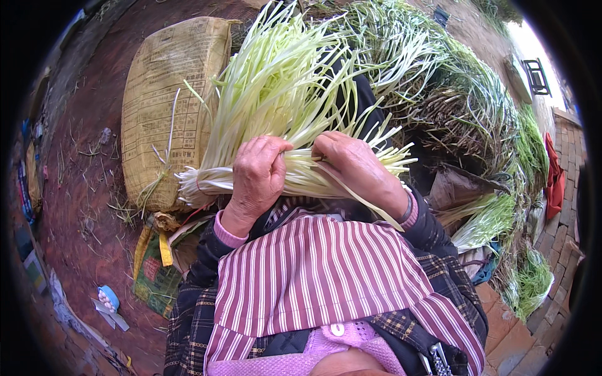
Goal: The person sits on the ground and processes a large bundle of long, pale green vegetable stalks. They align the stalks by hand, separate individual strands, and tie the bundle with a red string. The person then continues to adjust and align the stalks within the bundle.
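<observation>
A thick bundle of pale yellow-white leafy stalks (273, 94), like blanched chives, lies across my lap. Its white root ends (192, 185) point left, with a thin red tie (199, 182) around them. My left hand (258, 171) is closed over the stalks just right of that tie. Curled over the bundle farther right is my right hand (355, 164), its fingertips pinching stalks. One long flat pale leaf (362, 199) trails from beneath it toward my striped apron (320, 272). The undersides of both hands are hidden.
Left of the bundle lies a stuffed yellow woven sack (164, 108) bearing print, with loose stalks on it. Heaped green and dry stalks (451, 89) curve around the right side. A blue container of white pieces (108, 299) stands on the reddish ground sheet (84, 197). A red cloth (554, 176) lies far right.
</observation>
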Demonstrator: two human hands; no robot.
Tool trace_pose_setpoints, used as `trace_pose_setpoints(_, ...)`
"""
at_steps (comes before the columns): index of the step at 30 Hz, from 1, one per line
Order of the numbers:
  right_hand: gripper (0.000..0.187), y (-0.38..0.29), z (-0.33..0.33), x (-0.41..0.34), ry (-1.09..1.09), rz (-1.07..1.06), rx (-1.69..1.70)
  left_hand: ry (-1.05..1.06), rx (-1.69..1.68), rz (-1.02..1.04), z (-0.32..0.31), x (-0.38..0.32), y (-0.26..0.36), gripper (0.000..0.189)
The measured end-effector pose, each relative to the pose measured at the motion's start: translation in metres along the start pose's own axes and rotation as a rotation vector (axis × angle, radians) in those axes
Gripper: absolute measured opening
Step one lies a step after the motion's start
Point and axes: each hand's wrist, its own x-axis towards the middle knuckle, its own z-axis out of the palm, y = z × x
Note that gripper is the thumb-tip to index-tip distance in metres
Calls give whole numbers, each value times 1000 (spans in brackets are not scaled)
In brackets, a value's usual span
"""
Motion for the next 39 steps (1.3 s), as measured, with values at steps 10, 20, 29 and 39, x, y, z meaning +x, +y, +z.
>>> trace_pose_setpoints(10, 14, 12, -18, 25, 231, -13, 124, 89, -56, 107, 6, -5, 1, 15)
trace_pose_setpoints(20, 31, 31, 22, 90, 19, 160, -208, 39, -59, 82, 8, -4, 3, 19)
trace_pose_setpoints(29, 21, 37, -1, 74, 89, 123, 616, 37, -79, 76, 7, -5, 0, 19)
trace_pose_setpoints(39, 40, 34, -53, 15, 443, 225, 785, 69, -138, 111, 10, -5, -2, 17)
